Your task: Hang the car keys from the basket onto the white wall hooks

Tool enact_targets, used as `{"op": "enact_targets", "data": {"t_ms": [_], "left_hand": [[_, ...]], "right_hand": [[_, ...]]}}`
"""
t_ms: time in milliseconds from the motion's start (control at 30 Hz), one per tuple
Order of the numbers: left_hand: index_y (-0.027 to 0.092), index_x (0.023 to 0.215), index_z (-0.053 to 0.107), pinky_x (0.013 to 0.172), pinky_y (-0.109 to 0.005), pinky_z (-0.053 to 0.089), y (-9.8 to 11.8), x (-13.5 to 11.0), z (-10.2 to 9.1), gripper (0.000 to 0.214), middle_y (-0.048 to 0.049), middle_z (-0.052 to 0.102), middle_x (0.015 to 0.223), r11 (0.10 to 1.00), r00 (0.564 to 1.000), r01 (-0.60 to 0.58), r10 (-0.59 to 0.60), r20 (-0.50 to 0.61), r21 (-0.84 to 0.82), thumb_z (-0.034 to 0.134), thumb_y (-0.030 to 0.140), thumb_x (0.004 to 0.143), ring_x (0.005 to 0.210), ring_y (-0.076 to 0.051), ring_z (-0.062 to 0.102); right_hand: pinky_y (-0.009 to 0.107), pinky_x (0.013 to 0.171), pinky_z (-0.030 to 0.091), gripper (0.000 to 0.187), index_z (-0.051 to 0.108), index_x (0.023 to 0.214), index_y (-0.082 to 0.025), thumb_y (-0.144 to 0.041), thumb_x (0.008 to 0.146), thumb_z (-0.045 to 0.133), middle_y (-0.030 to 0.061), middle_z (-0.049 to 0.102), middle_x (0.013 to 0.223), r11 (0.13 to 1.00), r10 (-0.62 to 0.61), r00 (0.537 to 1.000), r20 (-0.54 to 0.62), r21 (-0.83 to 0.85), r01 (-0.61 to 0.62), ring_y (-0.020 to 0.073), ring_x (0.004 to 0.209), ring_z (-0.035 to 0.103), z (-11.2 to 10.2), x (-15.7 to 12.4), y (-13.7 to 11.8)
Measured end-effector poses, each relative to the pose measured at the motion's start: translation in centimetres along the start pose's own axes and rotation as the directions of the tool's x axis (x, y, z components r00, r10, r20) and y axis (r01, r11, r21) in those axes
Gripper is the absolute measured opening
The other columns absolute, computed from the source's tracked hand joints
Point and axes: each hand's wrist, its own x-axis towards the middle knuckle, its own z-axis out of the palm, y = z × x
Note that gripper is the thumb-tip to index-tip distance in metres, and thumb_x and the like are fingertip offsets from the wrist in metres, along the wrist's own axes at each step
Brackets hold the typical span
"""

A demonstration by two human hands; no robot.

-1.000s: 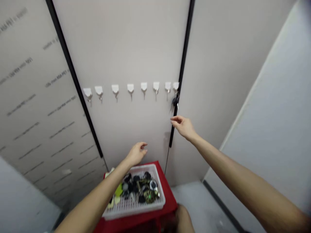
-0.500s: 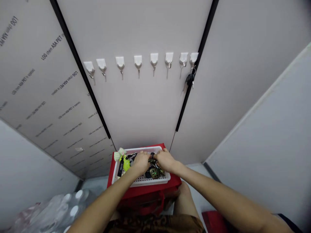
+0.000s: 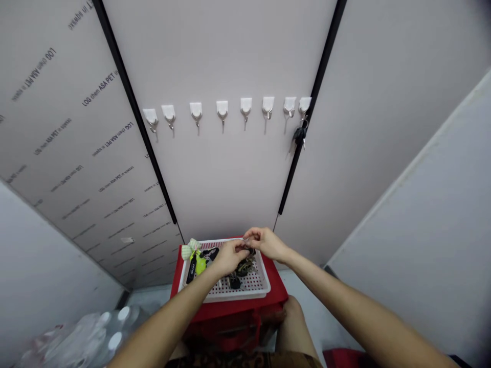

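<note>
A white plastic basket (image 3: 264,281) with a perforated bottom sits on a red box-like surface (image 3: 278,291) in front of me. Above its right half hangs a dark bronze-coloured keychain (image 3: 245,266), pinched at its top between my left hand (image 3: 230,256) and my right hand (image 3: 268,244). Their fingertips almost meet, and the exact part gripped is too small to make out. A black key fob (image 3: 235,281) is just below the left hand. In the basket's left side lie a yellow-green charm (image 3: 200,263) with a checked bow (image 3: 191,249) and a black tag (image 3: 191,270).
Several white adhesive hooks (image 3: 222,108) run in a row along the wall. A set of keys (image 3: 299,135) with a black fob hangs from the rightmost one. Plastic-wrapped bottles (image 3: 115,340) stand on the floor at lower left. Something red (image 3: 345,358) lies at lower right.
Both hands have risen slightly from the basket's contents and drawn together, bringing the bronze keychain up between them. The whole view has shifted a little, with the hooks lower in the picture.
</note>
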Motion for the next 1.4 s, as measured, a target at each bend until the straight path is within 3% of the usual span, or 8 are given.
{"op": "enact_targets", "data": {"t_ms": [233, 367, 600, 900, 1033, 1133, 1233, 1400], "left_hand": [[0.011, 0.06, 0.052, 0.049, -0.02, 0.035, -0.1, 0.0, -0.8, 0.011, 0.0032, 0.048, 0.048, 0.971, 0.966, 0.174, -0.2, -0.164, -0.163, 0.045, 0.019, 0.058, 0.047, -0.007, 0.043], [0.012, 0.058, 0.05, 0.052, -0.02, 0.035, -0.9, 0.1, -0.9, 0.007, 0.0035, 0.047, 0.049, 0.979, 0.97, 0.127, -0.157, -0.188, -0.16, 0.044, 0.016, 0.058, 0.048, -0.007, 0.043], [0.011, 0.068, 0.051, 0.059, -0.021, 0.038, -2.3, -0.2, 1.2, 0.012, 0.0002, 0.054, 0.061, 0.982, 0.978, 0.135, -0.153, -0.14, -0.13, 0.049, 0.011, 0.056, 0.057, -0.008, 0.047], [0.012, 0.064, 0.049, 0.052, -0.018, 0.036, -1.1, -0.7, 1.1, 0.01, 0.0012, 0.052, 0.057, 0.988, 0.903, 0.092, -0.137, -0.407, -0.128, 0.043, 0.02, 0.062, 0.053, -0.007, 0.047], [0.011, 0.061, 0.052, 0.047, -0.018, 0.033, 0.4, -0.9, -0.7, 0.015, 0.0023, 0.049, 0.05, 0.993, 0.871, 0.106, -0.113, -0.477, -0.041, 0.042, 0.022, 0.062, 0.047, -0.006, 0.042], [0.011, 0.059, 0.054, 0.046, -0.018, 0.032, 2.6, -1.1, -2.9, 0.016, 0.0027, 0.048, 0.048, 0.995, 0.892, 0.094, -0.073, -0.447, 0.026, 0.044, 0.023, 0.06, 0.045, -0.006, 0.04], [0.011, 0.06, 0.056, 0.047, -0.018, 0.032, 5.3, -1.3, -4.8, 0.017, 0.0026, 0.05, 0.048, 0.988, 0.938, 0.036, 0.017, -0.345, 0.148, 0.045, 0.024, 0.059, 0.046, -0.006, 0.04], [0.011, 0.06, 0.057, 0.046, -0.017, 0.033, 8.5, -1.0, -6.0, 0.017, 0.0032, 0.049, 0.047, 0.971, 0.952, -0.048, 0.115, -0.283, 0.234, 0.044, 0.022, 0.059, 0.046, -0.006, 0.04]], "right_hand": [[0.018, 0.047, 0.032, 0.008, 0.048, 0.062, -0.014, -0.015, 0.055, 0.046, -0.0053, 0.046, 0.049, 0.989, 0.089, 0.985, -0.15, 0.132, -0.069, 0.005, 0.045, 0.04, -0.1, -0.2, -0.2], [0.019, 0.045, 0.031, 0.006, 0.047, 0.061, -0.014, -0.015, 0.054, 0.045, -0.0065, 0.044, 0.044, 0.978, 0.14, 0.978, -0.155, 0.174, -0.112, 0.0045, 0.041, 0.038, 0.3, -0.5, 0.3], [0.019, 0.046, 0.033, 0.01, 0.047, 0.062, -0.015, -0.017, 0.053, 0.047, -0.0068, 0.045, 0.046, 0.952, 0.107, 0.975, -0.197, 0.305, -0.043, 0.0038, 0.041, 0.039, 1.3, -0.8, -0.4], [0.022, 0.05, 0.039, 0.017, 0.044, 0.064, -0.016, -0.019, 0.049, 0.051, -0.0046, 0.05, 0.051, 0.847, 0.192, 0.939, -0.286, 0.532, -0.012, 0.0049, 0.043, 0.045, 2.9, -1.0, -2.9], [0.023, 0.053, 0.04, 0.017, 0.045, 0.066, -0.015, -0.019, 0.051, 0.05, -0.0019, 0.051, 0.057, 0.884, 0.167, 0.92, -0.356, 0.467, 0.021, 0.0062, 0.048, 0.047, 3.1, -1.3, -4.5], [0.024, 0.055, 0.039, 0.02, 0.049, 0.072, -0.014, -0.02, 0.053, 0.048, 0.0029, 0.054, 0.071, 0.964, 0.114, 0.889, -0.443, 0.265, 0.008, 0.009, 0.058, 0.048, 2.4, -1.7, -5.2], [0.025, 0.062, 0.038, 0.026, 0.052, 0.078, -0.014, -0.022, 0.054, 0.049, 0.0048, 0.055, 0.082, 0.992, -0.039, 0.921, -0.387, 0.094, 0.081, 0.0108, 0.069, 0.048, 1.7, -2.1, -6.0], [0.022, 0.049, 0.037, 0.025, 0.053, 0.069, -0.012, -0.033, 0.061, 0.043, 0.0015, 0.053, 0.059, 0.988, -0.11, 0.95, -0.293, 0.073, 0.137, 0.0083, 0.052, 0.046, 1.7, -2.8, -7.4]]}}
